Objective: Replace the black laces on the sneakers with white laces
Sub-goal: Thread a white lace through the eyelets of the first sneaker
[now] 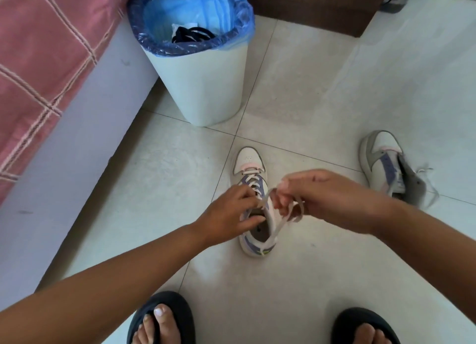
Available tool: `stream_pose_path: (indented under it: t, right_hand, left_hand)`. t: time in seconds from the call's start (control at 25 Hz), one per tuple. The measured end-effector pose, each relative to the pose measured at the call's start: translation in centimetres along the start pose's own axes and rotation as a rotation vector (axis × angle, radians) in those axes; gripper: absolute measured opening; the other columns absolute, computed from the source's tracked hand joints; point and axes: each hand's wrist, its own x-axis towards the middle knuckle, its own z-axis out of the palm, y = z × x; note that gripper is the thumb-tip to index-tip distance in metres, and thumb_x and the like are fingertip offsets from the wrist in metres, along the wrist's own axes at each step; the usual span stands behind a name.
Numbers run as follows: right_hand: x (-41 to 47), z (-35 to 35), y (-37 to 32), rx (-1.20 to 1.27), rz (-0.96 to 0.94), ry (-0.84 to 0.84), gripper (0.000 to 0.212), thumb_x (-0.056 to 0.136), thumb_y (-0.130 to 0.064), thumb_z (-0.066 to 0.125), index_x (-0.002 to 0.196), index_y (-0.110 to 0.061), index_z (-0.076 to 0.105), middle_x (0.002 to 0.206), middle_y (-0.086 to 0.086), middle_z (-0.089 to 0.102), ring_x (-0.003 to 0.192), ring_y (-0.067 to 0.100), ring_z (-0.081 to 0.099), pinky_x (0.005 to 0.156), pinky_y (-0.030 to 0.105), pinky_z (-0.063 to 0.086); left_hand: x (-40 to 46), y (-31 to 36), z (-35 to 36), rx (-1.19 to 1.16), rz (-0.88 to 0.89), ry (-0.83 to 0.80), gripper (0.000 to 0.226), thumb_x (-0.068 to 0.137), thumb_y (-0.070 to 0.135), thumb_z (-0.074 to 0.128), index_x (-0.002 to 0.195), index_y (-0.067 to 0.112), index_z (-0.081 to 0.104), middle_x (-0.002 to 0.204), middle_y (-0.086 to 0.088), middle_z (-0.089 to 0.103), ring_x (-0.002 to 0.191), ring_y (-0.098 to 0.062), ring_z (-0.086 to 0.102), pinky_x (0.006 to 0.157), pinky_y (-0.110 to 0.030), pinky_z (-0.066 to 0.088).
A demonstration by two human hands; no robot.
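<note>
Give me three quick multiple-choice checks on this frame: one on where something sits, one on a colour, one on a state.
1. Where are the black laces?
A. In the bin
B. On the floor by the sandals
C. On the bed

2. What colour is the bin liner?
A. Pink
B. Blue
C. Black

3. What state is the centre sneaker in?
A. Unlaced, lying on its side
B. Threaded with black laces
C. Threaded with a white lace, ends held in both hands

Answers:
1 A: dark laces lie inside the bin.
2 B: blue plastic folds over the rim.
3 C: the white lace crosses the eyelets, and the left hand and right hand grip its ends.
</note>
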Motion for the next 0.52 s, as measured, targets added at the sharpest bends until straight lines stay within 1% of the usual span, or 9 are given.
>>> stream_pose_path:
  t: [0.08, 0.16, 0.2, 0.28, 0.32, 0.36, 0.4, 0.48, 0.52]
  right_hand:
    - [1.1, -1.0, -0.7, 0.327, -0.036, 0.005, 0.033, 0.091, -0.019, 0.05, 0.06, -0.017, 0.061, 0.075, 0.005, 0.061, 0.068, 0.015, 0.057, 0.067, 0.027, 0.051]
    - [3.2, -2.7, -0.5, 0.393, -0.05, 0.217, 0.029, 0.094, -0.019, 0.046, 0.07, -0.015, 0.061, 0.078, 0.004, 0.061, 0.073, 0.017, 0.057, 0.072, 0.031, 0.05]
    - [4.3, -3.7, -0.1, 0.253, -0.05, 0.414, 0.025, 0.096, -0.019, 0.044, 0.08, -0.014, 0.063, 0.082, 0.004, 0.061, 0.078, 0.018, 0.056, 0.075, 0.031, 0.047]
    - [5.8, -5.4, 1.3, -0.303, -0.01, 0.826, 0.022, 0.097, -0.022, 0.046, 0.109, -0.012, 0.061, 0.099, 0.004, 0.059, 0.088, 0.016, 0.052, 0.078, 0.024, 0.036]
    - [6.2, -5.6, 2.0, -0.529, -0.016, 0.882, 0.026, 0.096, -0.021, 0.047, 0.117, -0.011, 0.058, 0.105, 0.005, 0.058, 0.09, 0.016, 0.051, 0.076, 0.021, 0.032]
    - [6.5, -5.2, 3.0, -0.661, -0.034, 0.785, 0.025, 0.095, -0.019, 0.049, 0.116, -0.011, 0.059, 0.106, 0.005, 0.059, 0.091, 0.018, 0.053, 0.074, 0.021, 0.033]
    - [6.8, -4.2, 4.0, -0.733, -0.042, 0.595, 0.021, 0.094, -0.018, 0.052, 0.111, -0.011, 0.062, 0.104, 0.004, 0.06, 0.093, 0.02, 0.055, 0.075, 0.024, 0.036]
    - [7.1, -1.0, 5.8, -0.742, -0.004, 0.245, 0.011, 0.089, -0.02, 0.061, 0.096, -0.014, 0.066, 0.094, 0.001, 0.062, 0.091, 0.021, 0.058, 0.079, 0.029, 0.043]
    - [7.2, 0.3, 6.4, -0.688, -0.004, 0.209, 0.007, 0.087, -0.021, 0.064, 0.089, -0.015, 0.065, 0.088, 0.0, 0.061, 0.087, 0.02, 0.058, 0.077, 0.025, 0.045]
  left_hand:
    - [-0.3, 0.8, 0.0, -0.099, -0.048, -0.082, 0.029, 0.085, 0.04, 0.061, 0.092, 0.013, 0.066, 0.094, 0.007, 0.052, 0.09, -0.005, 0.045, 0.077, -0.018, 0.041]
    - [0.1, 1.2, -0.4, -0.163, -0.152, -0.091, 0.018, 0.089, 0.028, 0.063, 0.085, 0.011, 0.066, 0.088, 0.002, 0.056, 0.086, -0.007, 0.048, 0.074, -0.013, 0.038]
    - [0.5, 1.4, -0.7, -0.241, -0.249, -0.058, 0.016, 0.089, 0.025, 0.063, 0.08, 0.013, 0.065, 0.083, 0.002, 0.058, 0.08, -0.006, 0.051, 0.07, -0.012, 0.038]
    - [1.4, 1.9, -1.7, -0.488, -0.494, 0.058, 0.018, 0.09, 0.023, 0.063, 0.072, 0.02, 0.063, 0.073, 0.006, 0.062, 0.067, -0.001, 0.054, 0.064, -0.012, 0.041]
    - [2.1, 2.0, -2.1, -0.584, -0.587, 0.12, 0.018, 0.09, 0.023, 0.062, 0.072, 0.02, 0.063, 0.069, 0.007, 0.061, 0.063, -0.001, 0.053, 0.062, -0.013, 0.043]
    - [2.7, 1.9, -2.5, -0.635, -0.653, 0.165, 0.018, 0.09, 0.023, 0.062, 0.073, 0.018, 0.063, 0.067, 0.007, 0.062, 0.062, -0.002, 0.054, 0.061, -0.014, 0.044]
    - [3.3, 1.9, -3.0, -0.681, -0.697, 0.19, 0.017, 0.09, 0.023, 0.062, 0.075, 0.016, 0.064, 0.067, 0.007, 0.063, 0.062, -0.003, 0.055, 0.062, -0.016, 0.046]
    - [4.2, 2.0, -3.7, -0.77, -0.715, 0.193, 0.015, 0.091, 0.023, 0.06, 0.079, 0.014, 0.065, 0.069, 0.003, 0.064, 0.066, -0.008, 0.058, 0.066, -0.02, 0.048]
    - [4.5, 2.1, -4.0, -0.801, -0.704, 0.182, 0.014, 0.092, 0.022, 0.059, 0.083, 0.013, 0.066, 0.069, 0.001, 0.063, 0.067, -0.01, 0.059, 0.067, -0.022, 0.049]
